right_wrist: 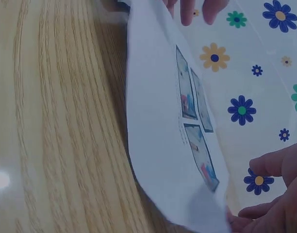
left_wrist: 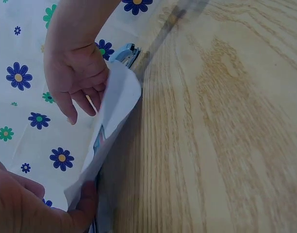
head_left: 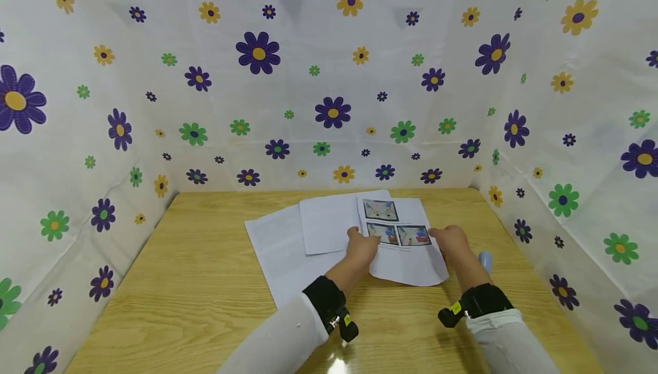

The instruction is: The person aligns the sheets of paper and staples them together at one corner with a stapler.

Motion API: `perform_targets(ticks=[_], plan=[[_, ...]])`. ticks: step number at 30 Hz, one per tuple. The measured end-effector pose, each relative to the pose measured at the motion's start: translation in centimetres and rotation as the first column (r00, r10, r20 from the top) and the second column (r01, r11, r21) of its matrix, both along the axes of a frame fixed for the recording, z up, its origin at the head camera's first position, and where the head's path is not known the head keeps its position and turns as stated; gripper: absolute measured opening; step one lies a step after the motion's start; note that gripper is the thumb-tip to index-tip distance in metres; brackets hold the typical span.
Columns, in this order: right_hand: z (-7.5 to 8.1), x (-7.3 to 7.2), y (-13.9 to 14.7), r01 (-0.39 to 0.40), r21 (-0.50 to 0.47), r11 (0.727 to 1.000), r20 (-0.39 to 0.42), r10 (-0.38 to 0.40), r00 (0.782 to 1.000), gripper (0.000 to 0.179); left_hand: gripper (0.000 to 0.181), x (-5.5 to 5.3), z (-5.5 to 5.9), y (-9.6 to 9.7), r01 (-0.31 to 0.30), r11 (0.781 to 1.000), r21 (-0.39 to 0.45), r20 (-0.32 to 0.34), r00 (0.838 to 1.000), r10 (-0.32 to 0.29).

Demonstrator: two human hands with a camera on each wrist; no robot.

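A white printed sheet point(head_left: 406, 262) with several colour pictures lies between the two hands, its near edge curved up off the table. My left hand point(head_left: 362, 248) pinches its left side, the thumb point(left_wrist: 88, 204) against the paper in the left wrist view. At the sheet's right edge is my right hand point(head_left: 452, 242), fingers loosely bent and touching the margin. The right wrist view shows the right thumb point(right_wrist: 274, 162) apart from the paper. Two blank sheets overlap to the left: an upper sheet point(head_left: 326, 225) and a lower sheet point(head_left: 280, 254).
A light blue stapler point(left_wrist: 123, 54) stands beyond the right hand, partly hidden by the forearm in the head view. The wooden table point(head_left: 190, 282) is bordered by flower-patterned white cloth point(head_left: 221, 88) at the back and both sides.
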State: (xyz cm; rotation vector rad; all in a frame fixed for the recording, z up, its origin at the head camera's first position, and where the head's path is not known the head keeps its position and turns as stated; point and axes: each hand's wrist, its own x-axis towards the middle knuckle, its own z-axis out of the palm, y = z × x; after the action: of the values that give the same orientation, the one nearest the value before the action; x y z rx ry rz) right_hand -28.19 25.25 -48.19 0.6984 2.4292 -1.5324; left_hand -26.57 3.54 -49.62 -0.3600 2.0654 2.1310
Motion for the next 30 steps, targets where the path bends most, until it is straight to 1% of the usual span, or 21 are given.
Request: perform_targets(ticks=[2, 4, 9, 12, 15, 17, 18, 21, 24, 26, 28, 30], plan=[[-0.1, 0.0, -0.1, 0.001, 0.012, 1.0, -0.004, -0.001, 1.0, 0.073, 0.077, 0.0, -0.2, 0.1, 0.001, 1.0, -0.015, -0.008, 1.0, -0.001], [-0.3, 0.0, -0.1, 0.005, 0.013, 1.0, -0.012, -0.005, 1.0, 0.07, 0.078, 0.1, -0.4, 0.2, -0.003, 0.999, -0.05, -0.014, 1.0, 0.002], [-0.7, 0.3, -0.3, 0.007, 0.063, 0.998, -0.087, -0.002, 0.996, 0.059, 0.078, 0.1, -0.8, 0.2, -0.002, 0.997, -0.075, -0.026, 1.0, 0.0], [-0.8, 0.6, -0.5, 0.005, 0.111, 0.994, -0.141, 0.011, 0.99, 0.05, 0.073, 0.1, -1.0, 0.0, 0.019, 0.998, -0.058, -0.029, 0.999, -0.02], [-0.8, 0.9, -0.7, 0.003, 0.117, 0.993, -0.169, 0.017, 0.985, 0.045, 0.065, 0.1, -1.2, -0.5, 0.049, 0.997, -0.067, -0.027, 0.998, -0.051], [-0.8, 1.1, -0.7, 0.005, 0.13, 0.991, -0.211, 0.022, 0.977, 0.043, 0.062, 0.1, -1.2, -0.9, 0.068, 0.994, -0.085, -0.027, 0.997, -0.071], [-0.7, 1.3, -0.7, 0.009, 0.125, 0.992, -0.219, 0.019, 0.975, 0.044, 0.06, 0.1, -1.2, -1.2, 0.081, 0.993, -0.085, -0.025, 0.996, -0.083], [-0.4, 2.0, -0.7, 0.012, 0.115, 0.993, -0.255, 0.018, 0.967, 0.044, 0.06, 0.3, -0.9, -2.2, 0.132, 0.989, -0.065, -0.002, 0.991, -0.133], [0.1, 2.8, -0.8, 0.004, 0.075, 0.997, -0.256, 0.015, 0.966, 0.046, 0.059, 0.5, -0.7, -3.5, 0.189, 0.982, -0.018, 0.04, 0.981, -0.188], [0.2, 3.3, -1.0, -0.008, 0.058, 0.998, -0.256, 0.023, 0.966, 0.047, 0.059, 0.5, -0.5, -4.5, 0.216, 0.976, -0.005, 0.06, 0.975, -0.215], [0.5, 3.7, -1.1, -0.023, 0.029, 0.999, -0.249, 0.03, 0.968, 0.048, 0.055, 0.3, -0.2, -5.4, 0.237, 0.971, -0.009, 0.05, 0.97, -0.236], [0.8, 4.1, -1.3, -0.043, -0.004, 0.999, -0.238, 0.041, 0.97, 0.05, 0.048, 0.1, 0.3, -6.3, 0.253, 0.967, -0.032, 0.025, 0.967, -0.252]])
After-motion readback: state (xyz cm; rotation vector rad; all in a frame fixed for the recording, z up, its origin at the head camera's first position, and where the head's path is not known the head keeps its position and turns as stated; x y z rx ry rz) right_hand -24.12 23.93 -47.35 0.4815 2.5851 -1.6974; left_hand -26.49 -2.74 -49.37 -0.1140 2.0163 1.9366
